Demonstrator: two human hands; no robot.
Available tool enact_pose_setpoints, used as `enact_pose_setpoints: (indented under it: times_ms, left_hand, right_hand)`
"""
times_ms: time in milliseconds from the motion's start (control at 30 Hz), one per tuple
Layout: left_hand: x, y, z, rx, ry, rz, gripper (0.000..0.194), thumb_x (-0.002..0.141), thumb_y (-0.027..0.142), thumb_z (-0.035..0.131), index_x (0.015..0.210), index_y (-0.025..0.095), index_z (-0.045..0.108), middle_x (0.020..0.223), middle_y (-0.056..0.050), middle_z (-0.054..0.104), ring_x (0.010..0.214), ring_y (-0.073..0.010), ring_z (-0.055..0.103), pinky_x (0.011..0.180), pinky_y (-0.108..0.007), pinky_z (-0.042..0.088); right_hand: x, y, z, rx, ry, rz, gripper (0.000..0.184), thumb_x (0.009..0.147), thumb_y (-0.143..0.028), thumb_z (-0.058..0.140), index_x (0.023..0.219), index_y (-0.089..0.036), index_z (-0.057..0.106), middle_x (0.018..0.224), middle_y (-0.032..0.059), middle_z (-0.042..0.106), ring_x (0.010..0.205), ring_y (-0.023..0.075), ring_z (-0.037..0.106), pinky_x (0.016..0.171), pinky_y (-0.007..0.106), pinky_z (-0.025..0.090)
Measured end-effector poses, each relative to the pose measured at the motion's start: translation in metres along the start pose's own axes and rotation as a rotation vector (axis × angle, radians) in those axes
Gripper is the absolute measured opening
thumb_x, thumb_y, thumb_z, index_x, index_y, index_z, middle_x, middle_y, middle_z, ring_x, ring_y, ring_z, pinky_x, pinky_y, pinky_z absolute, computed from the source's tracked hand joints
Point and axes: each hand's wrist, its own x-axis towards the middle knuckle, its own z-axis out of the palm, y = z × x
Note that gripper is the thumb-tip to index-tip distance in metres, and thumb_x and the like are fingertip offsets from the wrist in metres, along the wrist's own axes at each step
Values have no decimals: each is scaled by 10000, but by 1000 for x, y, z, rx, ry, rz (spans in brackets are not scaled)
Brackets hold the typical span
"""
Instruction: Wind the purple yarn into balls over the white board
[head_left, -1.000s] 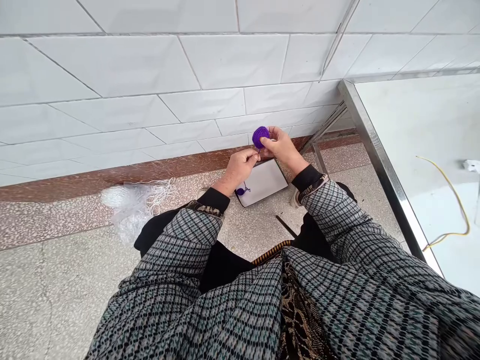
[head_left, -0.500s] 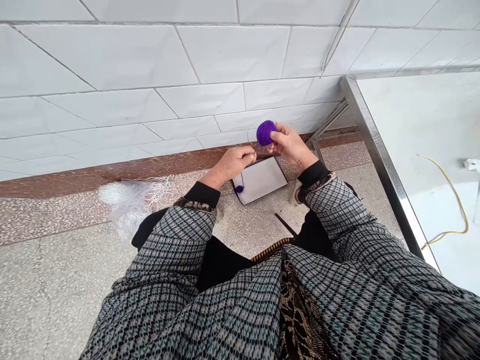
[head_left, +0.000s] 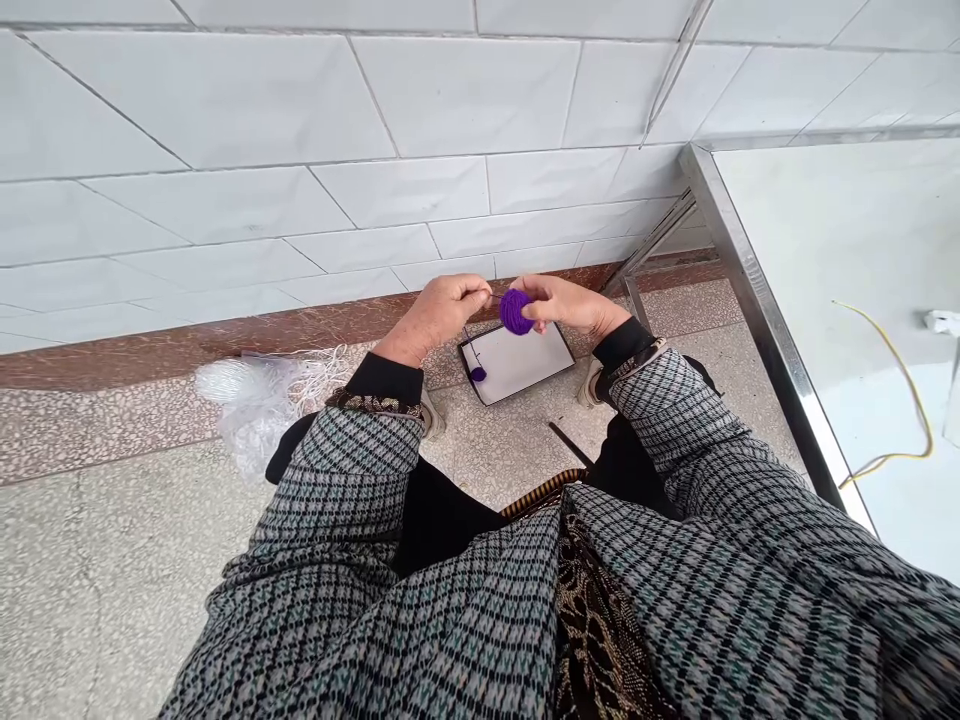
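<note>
Okay, so where's the yarn ball [head_left: 516, 312]?

Gripped in the right hand [head_left: 564, 304], over the white tray [head_left: 529, 362]. The left hand [head_left: 450, 308] pinches its strand [head_left: 497, 295], just left. Smaller ball [head_left: 478, 374] sits at the tray's left end, fwiw.
</note>
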Motion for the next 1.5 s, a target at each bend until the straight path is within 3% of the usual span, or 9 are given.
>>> enact_pose_setpoints:
  times_ms: [267, 467, 633, 900, 1033, 1167, 1267, 1367, 1500]
  left_hand:
    - [-7, 21, 16, -155, 13, -33, 229, 950, 352, 688, 820, 173, 745, 790, -12, 708, 853, -212, 655, 837, -295, 536]
    - [-19, 33, 1, -171, 14, 66, 226, 925, 357, 636, 783, 196, 703, 703, -20, 616, 731, -181, 569, 733, -303, 496]
    - [-14, 25, -3, -142, 140, 53, 192, 920, 327, 629, 794, 205, 706, 662, -5, 549, 641, -155, 443, 658, -300, 412]
    - [1, -1, 0, -162, 232, -78, 144, 914, 268, 620, 790, 226, 678, 594, 25, 424, 574, -154, 369, 588, -294, 354]
    - [6, -5, 16, -162, 140, -127, 165, 895, 321, 655, 767, 218, 671, 641, 15, 518, 665, -177, 490, 686, -305, 454]
    - [5, -1, 37, -158, -37, -52, 205, 900, 359, 675, 775, 201, 711, 762, -8, 679, 757, -188, 590, 792, -324, 487]
    - [-1, 4, 42, -57, -192, 27, 207, 904, 342, 657, 781, 205, 750, 726, -3, 668, 691, -175, 548, 743, -318, 451]
    - [-7, 9, 34, 13, -197, 61, 214, 922, 332, 645, 808, 211, 780, 753, -16, 709, 696, -182, 571, 733, -317, 455]
    - [-8, 13, 19, 13, -68, 50, 182, 911, 277, 649, 791, 200, 764, 869, -51, 774, 838, -215, 673, 855, -325, 529]
  right_hand:
    - [4, 5, 7, 251, 34, -58, 288, 924, -335, 790, 1069, -198, 582, 706, -52, 602, 548, 100, 488, 526, 200, 443]
    - [0, -7, 12, -307, 416, 235, 214, 893, -95, 747, 962, -199, 574, 778, -19, 608, 615, 116, 502, 522, 221, 413]
    - [-10, -8, 11, -303, 59, 340, 208, 848, -21, 739, 978, -171, 680, 749, -11, 632, 594, 127, 519, 530, 235, 427]
    - [-20, -2, 14, 101, 31, 253, 158, 902, -74, 705, 1036, -157, 710, 688, -27, 609, 544, 107, 482, 515, 189, 433]
    - [-16, 2, 16, 157, 24, 46, 225, 864, -106, 745, 1071, -171, 684, 785, -26, 672, 583, 98, 529, 539, 189, 469]
    - [-4, 9, 13, 163, 247, -95, 255, 907, -206, 780, 1090, -201, 603, 799, -42, 640, 600, 102, 534, 570, 202, 484]
    - [3, 12, 8, 67, 448, -75, 222, 980, -243, 740, 1103, -216, 558, 832, -37, 618, 643, 116, 543, 597, 212, 484]
    - [2, 12, 5, -216, 541, 49, 225, 948, -144, 741, 1056, -210, 555, 890, -12, 621, 703, 129, 548, 614, 224, 470]
    - [-10, 6, 4, -420, 153, 206, 260, 849, -67, 791, 1014, -188, 630, 889, 5, 663, 688, 137, 567, 598, 245, 478]
